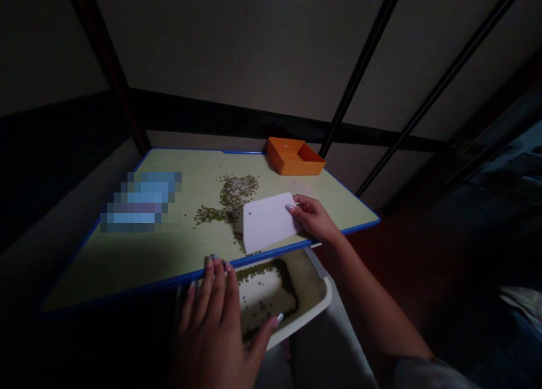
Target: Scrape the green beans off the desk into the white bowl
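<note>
My right hand [311, 215] pinches the right side of a white flat scraper [269, 222], thumb on its face. The scraper leans on the pale green tabletop [169, 248] near the front edge. Small green beans or seeds [237, 190], mixed with some whitish grains, lie scattered to its left and behind it. My left hand [224, 315] is spread, with its fingertips at the table's blue edge and its thumb apart over a white bin [302, 324]. More of the green bits lie inside the bin, which sits just below the edge.
An orange open tray [296, 157] stands at the table's back right. A small patch of pale grains [304, 188] lies in front of it. On the left is a blurred-out blue item [144, 202]. A panelled wall [237, 50] rises behind the table.
</note>
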Tool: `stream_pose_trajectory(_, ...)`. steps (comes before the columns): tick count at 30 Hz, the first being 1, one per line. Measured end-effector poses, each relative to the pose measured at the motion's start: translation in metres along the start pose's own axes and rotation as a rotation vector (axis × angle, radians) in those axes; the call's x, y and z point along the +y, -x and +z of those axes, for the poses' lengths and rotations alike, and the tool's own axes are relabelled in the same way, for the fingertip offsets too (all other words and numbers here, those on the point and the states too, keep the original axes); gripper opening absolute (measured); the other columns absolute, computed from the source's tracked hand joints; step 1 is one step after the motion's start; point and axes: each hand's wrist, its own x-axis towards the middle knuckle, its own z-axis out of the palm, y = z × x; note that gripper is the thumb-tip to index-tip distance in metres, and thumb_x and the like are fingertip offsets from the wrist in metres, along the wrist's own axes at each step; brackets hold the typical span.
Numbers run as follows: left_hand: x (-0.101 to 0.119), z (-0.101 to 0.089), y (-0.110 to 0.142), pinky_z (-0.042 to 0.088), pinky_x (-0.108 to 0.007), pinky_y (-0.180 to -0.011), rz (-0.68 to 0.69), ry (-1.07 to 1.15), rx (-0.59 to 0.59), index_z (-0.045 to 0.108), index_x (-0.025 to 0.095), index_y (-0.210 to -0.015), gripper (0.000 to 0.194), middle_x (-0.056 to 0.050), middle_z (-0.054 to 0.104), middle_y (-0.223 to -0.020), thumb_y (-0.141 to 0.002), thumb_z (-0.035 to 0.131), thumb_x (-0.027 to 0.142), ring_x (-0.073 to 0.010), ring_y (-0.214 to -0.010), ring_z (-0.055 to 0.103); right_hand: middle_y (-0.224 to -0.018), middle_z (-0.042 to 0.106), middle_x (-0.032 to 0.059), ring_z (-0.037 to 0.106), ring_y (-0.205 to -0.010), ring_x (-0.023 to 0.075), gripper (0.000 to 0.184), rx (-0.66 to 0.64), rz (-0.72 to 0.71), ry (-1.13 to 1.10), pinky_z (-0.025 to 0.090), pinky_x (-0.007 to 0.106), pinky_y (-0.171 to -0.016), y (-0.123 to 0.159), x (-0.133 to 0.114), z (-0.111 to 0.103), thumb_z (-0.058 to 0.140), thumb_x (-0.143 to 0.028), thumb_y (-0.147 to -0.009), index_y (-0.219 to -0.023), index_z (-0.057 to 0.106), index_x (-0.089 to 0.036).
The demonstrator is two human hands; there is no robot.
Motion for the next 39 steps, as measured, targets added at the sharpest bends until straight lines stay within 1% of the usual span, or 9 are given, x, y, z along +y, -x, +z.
stream_pose_trajectory(5,-0.0015,0.0001,-0.001,0.034,-0.052,-0.106,0.02,0.01,-0.001,0.046,-0.006,-0.136,0.083,-0.033,0.052,-0.141,-0.093,0.034,0.064,-0.0409,-0.136,0.045,-0.057,0.055,-0.0049,0.042,-0.046,0.008,0.042,0.001,0.006,0.0,0.027,0.02,-0.044,0.0008,0.0011,-0.0013,0.081,-0.054,-0.066,-0.077,0.06,-0.019)
stream_pose_trajectory(9,-0.0015,0.0017,-0.0007,0.033,-0.052,-0.106,0.011,0.016,-0.005,0.046,-0.006,-0.135,0.083,-0.033,0.052,-0.141,-0.093,0.035,0.064,-0.0409,-0.136,0.044,-0.055,0.053,-0.0059,0.04,-0.045,0.0076,0.042,0.01,-0.009,-0.018,0.026,0.02,-0.043,0.0013,0.0015,-0.0016,0.082,-0.053,-0.065,-0.076,0.06,-0.019)
stream_pose_trajectory(15,0.0007,0.0015,0.0008,0.032,-0.052,-0.107,-0.003,0.017,-0.006,0.046,-0.005,-0.136,0.082,-0.033,0.051,-0.142,-0.094,0.033,0.064,-0.0401,-0.137,0.043,-0.06,0.06,-0.0038,0.049,-0.048,0.0089,0.046,0.045,0.011,-0.054,0.034,0.02,-0.045,0.0025,-0.0011,0.0002,0.084,-0.055,-0.061,-0.076,0.058,-0.019)
stream_pose_trajectory(18,0.0016,-0.0002,0.0011,0.032,-0.052,-0.107,-0.008,0.015,-0.004,0.046,-0.006,-0.136,0.083,-0.034,0.051,-0.142,-0.093,0.034,0.064,-0.0404,-0.138,0.042,-0.06,0.061,-0.0039,0.051,-0.048,0.0097,0.046,0.04,0.022,-0.064,0.035,0.02,-0.044,0.0035,-0.0025,0.001,0.084,-0.055,-0.062,-0.077,0.058,-0.02)
stream_pose_trajectory(23,0.0016,-0.0007,0.0003,0.031,-0.051,-0.107,-0.014,0.02,-0.011,0.046,-0.006,-0.136,0.082,-0.033,0.051,-0.143,-0.094,0.033,0.063,-0.0401,-0.138,0.041,-0.059,0.061,-0.0046,0.05,-0.047,0.0094,0.045,0.03,0.002,-0.062,0.035,0.02,-0.044,0.0027,-0.0037,0.0023,0.083,-0.053,-0.064,-0.08,0.058,-0.02)
stream_pose_trajectory(26,0.0017,-0.0002,-0.0004,0.03,-0.051,-0.108,-0.007,0.021,-0.014,0.046,-0.007,-0.136,0.082,-0.033,0.051,-0.142,-0.093,0.034,0.063,-0.0402,-0.139,0.04,-0.059,0.062,-0.0048,0.051,-0.047,0.0096,0.045,0.0,-0.003,-0.064,0.036,0.021,-0.044,0.0012,-0.0033,0.0032,0.083,-0.053,-0.064,-0.084,0.06,-0.019)
stream_pose_trajectory(30,0.0021,0.0,-0.0007,0.029,-0.051,-0.108,-0.006,0.024,-0.011,0.048,-0.007,-0.134,0.082,-0.034,0.051,-0.142,-0.093,0.035,0.063,-0.0404,-0.138,0.041,-0.057,0.06,-0.0057,0.049,-0.046,0.0096,0.047,-0.044,0.006,-0.054,0.034,0.021,-0.044,0.0005,-0.0016,0.003,0.083,-0.055,-0.065,-0.087,0.062,-0.02)
stream_pose_trajectory(35,0.0017,0.0004,0.0003,0.029,-0.051,-0.108,-0.011,0.023,-0.016,0.047,-0.007,-0.135,0.082,-0.033,0.049,-0.144,-0.093,0.035,0.063,-0.0403,-0.138,0.041,-0.055,0.057,-0.0058,0.046,-0.045,0.0092,0.046,-0.007,0.012,-0.035,0.031,0.02,-0.043,0.0016,-0.002,0.002,0.083,-0.056,-0.063,-0.08,0.06,-0.02)
stream_pose_trajectory(39,0.0005,0.0008,0.0004,0.029,-0.05,-0.11,-0.013,0.023,-0.027,0.046,-0.005,-0.136,0.081,-0.033,0.048,-0.145,-0.093,0.036,0.063,-0.0395,-0.139,0.04,-0.057,0.058,-0.0047,0.047,-0.047,0.0095,0.045,0.01,0.004,-0.034,0.031,0.021,-0.044,0.0026,-0.0018,0.0008,0.083,-0.055,-0.064,-0.078,0.059,-0.02)
